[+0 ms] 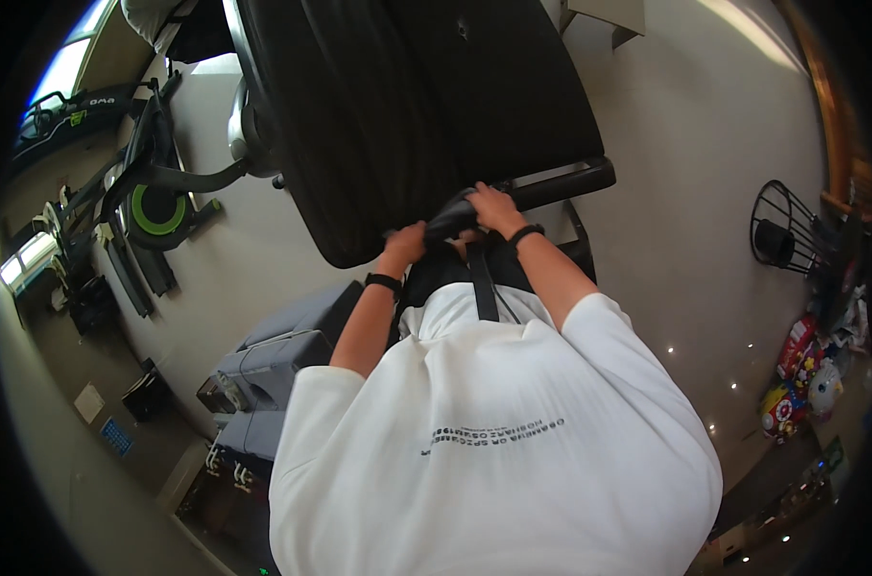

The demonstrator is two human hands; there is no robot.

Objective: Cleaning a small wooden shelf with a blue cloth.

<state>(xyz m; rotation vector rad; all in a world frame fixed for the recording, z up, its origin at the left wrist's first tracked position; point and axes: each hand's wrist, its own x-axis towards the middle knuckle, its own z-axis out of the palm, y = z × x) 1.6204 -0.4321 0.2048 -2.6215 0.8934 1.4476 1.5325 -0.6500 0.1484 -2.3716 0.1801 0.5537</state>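
My left hand (405, 245) grips one end of a dark, bunched piece of material (450, 216), possibly cloth. On its other end my right hand (495, 209) is closed, a little farther forward. The material is stretched between the two hands and slightly blurred. Directly beyond them stands a large black padded piece of furniture or equipment (407, 93), its cover creased on the left half. Close past my right hand, a black padded bar (565, 183) runs along its near right edge. My fingertips are partly hidden.
Exercise machines, one with a green-ringed wheel (158, 210), stand on the left. A grey padded bench (284, 324) is close to my left side. To the right are a black wire-frame stand (778, 227) and colourful foil balloons (796, 389). A pale piece of furniture (608, 14) stands far ahead.
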